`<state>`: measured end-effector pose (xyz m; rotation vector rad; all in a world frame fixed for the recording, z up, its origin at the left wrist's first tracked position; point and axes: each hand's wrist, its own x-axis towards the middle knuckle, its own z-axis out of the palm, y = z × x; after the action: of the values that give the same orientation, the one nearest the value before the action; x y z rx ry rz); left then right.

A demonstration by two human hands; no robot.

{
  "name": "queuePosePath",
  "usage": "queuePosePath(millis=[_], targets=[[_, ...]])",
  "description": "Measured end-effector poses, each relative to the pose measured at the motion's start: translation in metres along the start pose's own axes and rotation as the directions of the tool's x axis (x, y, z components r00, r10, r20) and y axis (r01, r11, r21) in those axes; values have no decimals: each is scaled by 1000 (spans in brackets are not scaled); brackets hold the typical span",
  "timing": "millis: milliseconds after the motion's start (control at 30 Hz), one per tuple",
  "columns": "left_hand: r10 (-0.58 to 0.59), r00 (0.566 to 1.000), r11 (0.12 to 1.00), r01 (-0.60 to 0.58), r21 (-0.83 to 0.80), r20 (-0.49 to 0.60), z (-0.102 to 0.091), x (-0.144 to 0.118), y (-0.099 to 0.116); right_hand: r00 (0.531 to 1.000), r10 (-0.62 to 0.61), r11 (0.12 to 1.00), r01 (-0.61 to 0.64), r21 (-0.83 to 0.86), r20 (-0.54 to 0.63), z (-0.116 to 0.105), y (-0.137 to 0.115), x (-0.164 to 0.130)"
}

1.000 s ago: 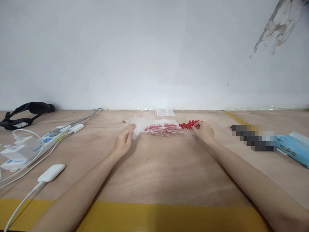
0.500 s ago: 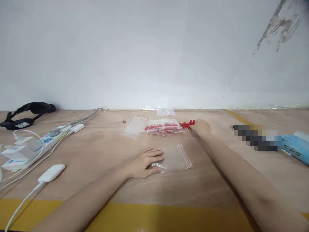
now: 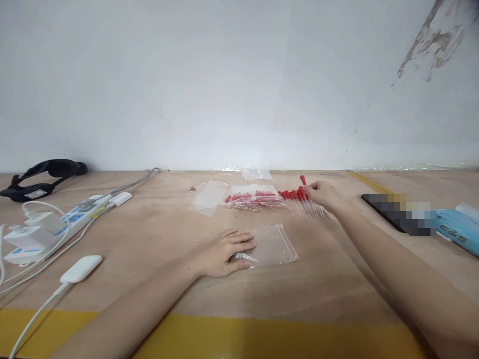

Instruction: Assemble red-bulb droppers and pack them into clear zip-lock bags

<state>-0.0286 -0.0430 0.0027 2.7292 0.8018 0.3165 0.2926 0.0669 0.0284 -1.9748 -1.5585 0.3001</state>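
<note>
My left hand point(image 3: 228, 253) lies flat with its fingers apart on the left end of a clear zip-lock bag point(image 3: 271, 244). My right hand point(image 3: 322, 193) pinches a dropper point(image 3: 303, 180) with a red rubber bulb, held with the bulb up above a row of similar droppers point(image 3: 295, 199). Those lie side by side, red bulbs toward the wall and clear tubes toward me. Left of the row are filled clear bags point(image 3: 254, 197) of red-bulbed droppers. Further left, flat clear bags point(image 3: 210, 195) overlap on the table.
On the left are a power strip point(image 3: 75, 219) with plugs and cables, a white earbud case point(image 3: 81, 269) on a cable, and a black headset-like strap point(image 3: 45, 174). A partly blurred black phone-like slab point(image 3: 385, 214) and a blue packet point(image 3: 460, 232) are at the right.
My right hand has lifted a dropper from the row and drawn back slightly to the right, uncovering more of the row. My left hand stays on the bag.
</note>
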Motion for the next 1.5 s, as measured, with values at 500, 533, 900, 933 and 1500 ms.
queuePosePath(millis=[500,533,900,933,1500], targets=[[-25,999,1000,25,6,31,-1,0,2,994,-108,489,23,872,34,44,15,-98],[-25,999,1000,25,6,30,-1,0,2,992,-108,462,-7,887,64,46,14,-99],[-32,999,999,32,-19,5,-1,0,2,971,-139,425,-120,897,196,36,37,-89],[-33,999,999,33,-18,8,-1,0,2,975,-127,425,-110,899,180,33,39,-87],[-28,1000,1000,28,-1,9,-1,1,3,829,-431,598,-35,801,358,23,29,-110]])
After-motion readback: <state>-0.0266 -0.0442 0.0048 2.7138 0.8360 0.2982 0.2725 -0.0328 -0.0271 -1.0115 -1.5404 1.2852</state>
